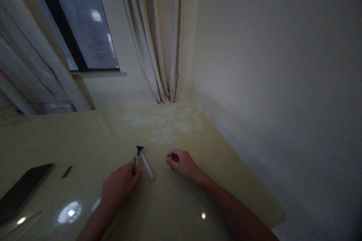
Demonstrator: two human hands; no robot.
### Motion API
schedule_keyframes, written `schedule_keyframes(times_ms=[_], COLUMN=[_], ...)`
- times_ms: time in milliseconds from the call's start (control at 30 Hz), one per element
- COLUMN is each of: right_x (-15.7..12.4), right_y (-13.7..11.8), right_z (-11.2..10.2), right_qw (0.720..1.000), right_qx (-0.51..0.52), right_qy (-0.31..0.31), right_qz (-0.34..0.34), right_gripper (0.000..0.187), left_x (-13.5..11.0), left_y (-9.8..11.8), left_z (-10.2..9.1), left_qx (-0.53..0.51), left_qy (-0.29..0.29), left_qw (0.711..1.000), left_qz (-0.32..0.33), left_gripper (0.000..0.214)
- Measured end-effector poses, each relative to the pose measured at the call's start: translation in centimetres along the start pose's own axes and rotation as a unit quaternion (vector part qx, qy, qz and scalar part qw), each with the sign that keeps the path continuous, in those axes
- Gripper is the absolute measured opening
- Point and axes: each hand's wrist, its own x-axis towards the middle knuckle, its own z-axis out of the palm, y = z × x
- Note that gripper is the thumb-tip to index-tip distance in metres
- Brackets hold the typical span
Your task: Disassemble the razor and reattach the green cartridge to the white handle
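My left hand [120, 184] is closed around the light handle of what looks like a razor [138, 151], its black T-shaped head pointing away from me. A narrow dark piece [134, 166] shows beside the handle at my fingertips; I cannot make out whether it is separate. Just right of these, a slim white stick [147, 166] lies slanting on the table, its top end close to the black head. My right hand [182, 162] rests farther right, apart from the stick, with its fingers curled in and nothing visible in them.
The glossy yellowish table [169, 211] has a pale floral pattern near its far edge. A dark flat tablet-like slab [24, 188] and a small dark stick [66, 172] lie at left. A wall [268, 101] runs along the right side; curtains [161, 37] hang behind.
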Motion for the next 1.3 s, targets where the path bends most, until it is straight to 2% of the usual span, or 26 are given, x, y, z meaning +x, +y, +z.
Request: schedule_keyframes(times_ms=[100,167,267,367,467,567,633,733,833,933,1067,1300], right_x=[-0.4,-0.8,-1.5,-2.1,-2.2,-2.2,-2.3,-2.8,-3.2,-3.2,-3.2,-3.5], right_y=[-0.6,-1.3,-2.3,-2.9,-3.2,-3.4,-3.7,-4.0,-3.8,-3.3,-3.0,-3.8], right_z=[0.2,0.5,0.8,0.8,0.1,-0.9,-1.6,-2.2,-2.1,-1.6,-1.2,-1.4], right_qw=[0.999,0.997,0.99,0.976,0.973,0.983,0.986,0.988,0.986,0.981,0.965,0.95], right_qx=[0.034,0.069,0.129,0.203,0.212,0.159,0.126,0.072,0.05,0.072,0.155,0.228], right_qy=[0.008,0.001,-0.02,-0.04,-0.021,-0.01,-0.049,-0.103,-0.138,-0.164,-0.189,-0.205], right_qz=[-0.018,-0.032,-0.053,-0.075,-0.088,-0.096,-0.093,-0.091,-0.084,-0.08,-0.092,-0.053], right_gripper=[0.019,0.034,0.055,0.06,0.056,0.048,0.041,0.028,0.021,0.036,0.064,0.07], left_x=[-0.2,-0.6,-1.5,-2.0,-1.9,-1.3,-1.1,-1.0,-1.1,-1.1,-1.0,-0.8], left_y=[1.0,2.5,5.4,7.0,6.3,4.3,3.0,1.8,1.3,1.2,1.7,1.6], left_z=[-0.8,-0.9,0.2,1.8,2.9,3.3,3.3,3.4,3.7,3.7,3.0,2.0], left_qx=[-0.031,-0.072,-0.148,-0.22,-0.306,-0.341,-0.372,-0.411,-0.438,-0.457,-0.497,-0.569], left_qy=[0.026,0.028,-0.008,-0.047,-0.049,-0.013,0.012,0.016,-0.006,-0.028,-0.04,-0.073], left_qw=[0.999,0.996,0.978,0.949,0.92,0.922,0.916,0.899,0.886,0.877,0.848,0.797], left_qz=[0.014,0.054,0.147,0.219,0.238,0.186,0.149,0.147,0.153,0.144,0.179,0.192], left_gripper=[0.04,0.041,0.047,0.048,0.043,0.04,0.048,0.067,0.066,0.053,0.043,0.04])
